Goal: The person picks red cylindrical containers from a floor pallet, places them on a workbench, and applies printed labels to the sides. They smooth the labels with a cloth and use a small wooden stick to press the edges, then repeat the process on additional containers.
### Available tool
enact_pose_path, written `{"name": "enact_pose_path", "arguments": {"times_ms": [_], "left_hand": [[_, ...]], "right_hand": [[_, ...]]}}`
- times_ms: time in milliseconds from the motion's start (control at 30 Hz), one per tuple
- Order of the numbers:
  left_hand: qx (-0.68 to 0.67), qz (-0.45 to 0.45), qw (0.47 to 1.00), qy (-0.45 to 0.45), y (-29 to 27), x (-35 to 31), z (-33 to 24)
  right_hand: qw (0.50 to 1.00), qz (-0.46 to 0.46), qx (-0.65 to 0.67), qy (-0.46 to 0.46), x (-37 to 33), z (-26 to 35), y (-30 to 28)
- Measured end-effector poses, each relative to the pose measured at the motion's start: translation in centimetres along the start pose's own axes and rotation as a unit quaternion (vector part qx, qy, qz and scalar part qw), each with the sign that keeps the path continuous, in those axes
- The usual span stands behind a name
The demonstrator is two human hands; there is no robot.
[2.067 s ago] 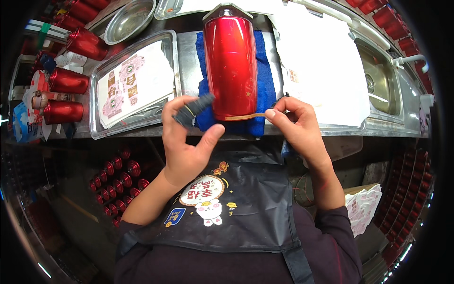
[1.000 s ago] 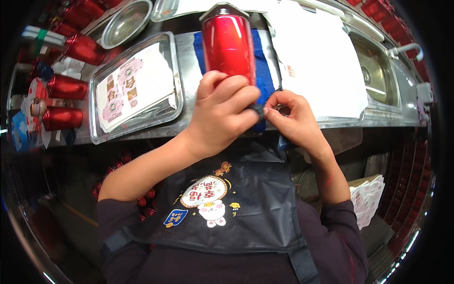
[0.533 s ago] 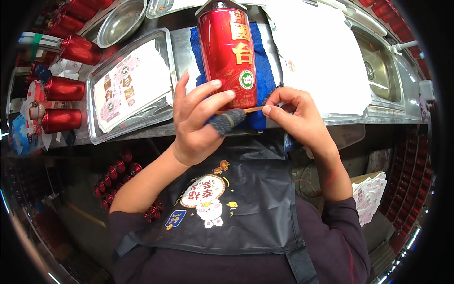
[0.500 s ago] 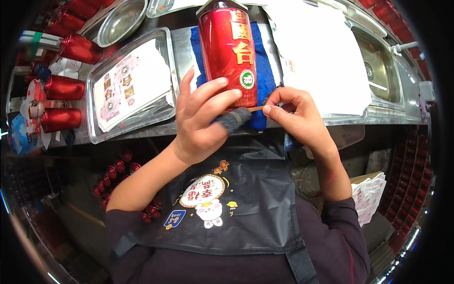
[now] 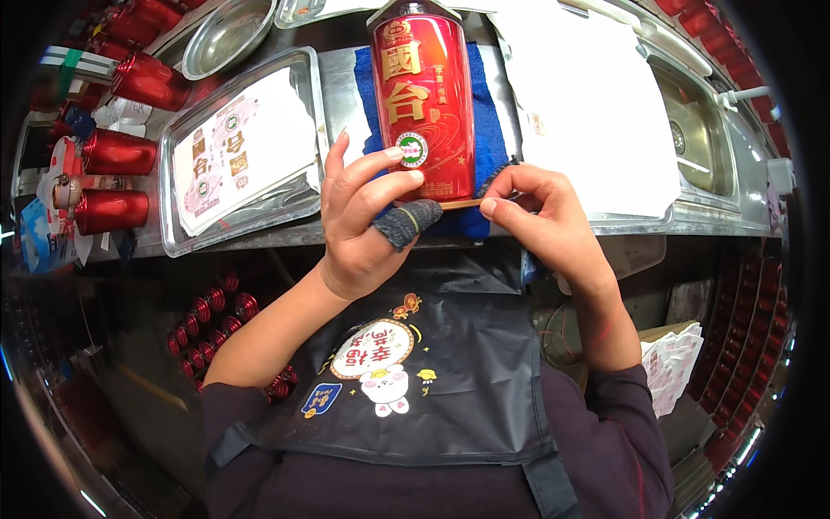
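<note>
A glossy red bottle (image 5: pixel 432 104) with gold lettering and a round green-and-white emblem lies on a blue cloth (image 5: pixel 491 112), its base toward me. My left hand (image 5: pixel 363 216) holds the base end, index and middle fingers on the bottle's side, the other fingers partly raised. A dark grey knitted cover sits on the left thumb, near the bottom edge. My right hand (image 5: pixel 540 208) pinches a thin orange-brown stick (image 5: pixel 460 205) between thumb and forefinger. That stick runs along the base edge toward the left thumb; a dark knitted cover also shows on a right finger.
Left of the bottle stands a metal tray (image 5: pixel 318 104) with printed sheets (image 5: pixel 233 156). White sheets (image 5: pixel 596 112) cover the right side, beside a metal sink (image 5: pixel 722 130). Red bottles (image 5: pixel 117 151) line the far left; a metal bowl (image 5: pixel 226 39) sits at the back.
The bottle has rolled about its length, so its lettering and emblem now sit further left. My left thumb has shifted a little left; the right hand has hardly moved.
</note>
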State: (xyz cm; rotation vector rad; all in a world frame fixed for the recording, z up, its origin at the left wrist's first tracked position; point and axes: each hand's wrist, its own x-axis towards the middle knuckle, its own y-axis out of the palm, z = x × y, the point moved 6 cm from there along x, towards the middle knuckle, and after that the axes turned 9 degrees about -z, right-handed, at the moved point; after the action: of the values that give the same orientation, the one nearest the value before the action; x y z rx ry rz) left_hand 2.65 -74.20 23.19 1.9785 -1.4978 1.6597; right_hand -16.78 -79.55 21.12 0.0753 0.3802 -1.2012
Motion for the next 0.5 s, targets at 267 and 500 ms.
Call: {"name": "enact_pose_path", "arguments": {"times_ms": [267,500], "left_hand": [[0.031,0.04,0.997,0.053,-0.1,0.7,-0.2],[-0.017,0.033,0.994,0.107,1.8,2.3,-0.8]], "right_hand": [[1.0,-0.005,0.001,-0.01,0.1,0.0,0.1],[1.0,-0.009,-0.013,-0.012,0.5,-0.8,0.4]]}}
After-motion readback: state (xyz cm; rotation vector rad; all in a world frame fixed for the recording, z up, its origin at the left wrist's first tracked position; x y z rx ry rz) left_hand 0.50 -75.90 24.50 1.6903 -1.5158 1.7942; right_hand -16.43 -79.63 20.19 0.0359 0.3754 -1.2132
